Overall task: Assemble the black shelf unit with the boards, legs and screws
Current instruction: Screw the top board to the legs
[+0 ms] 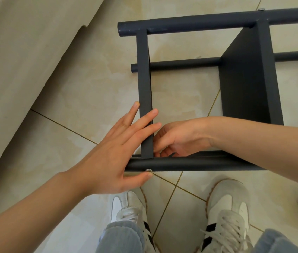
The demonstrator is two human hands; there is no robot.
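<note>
A pair of white lace-up trainers with black stripes (226,203) stands at the bottom of the frame, below cuffs of blue-grey ribbed trousers (120,238), on a floor of glossy beige tiles (89,88).

Just above the shoes, the black shelf unit lies on its side on the floor. Its long axis runs left to right, passing out of the right edge. The nearest black round tube leg (190,164) crosses the lower middle of the frame, with a small silver screw head (148,170) in its near side.

The left hand (115,154), entering from the lower left, is flat with straight, spread fingers lying across the narrow black end board (144,79); its thumb tip sits just beside the screw head. The right hand (179,137), reaching in from the right, has curled fingers tucked against the joint of that board and the near leg; whether it holds anything cannot be told.

The end board stands on edge, running away from the viewer. A wider black board (245,79) stands parallel to its right.

Further up, a second tube leg (181,63) and a third tube leg (199,21) run left to right. A pale beige surface (25,52) fills the upper left.
</note>
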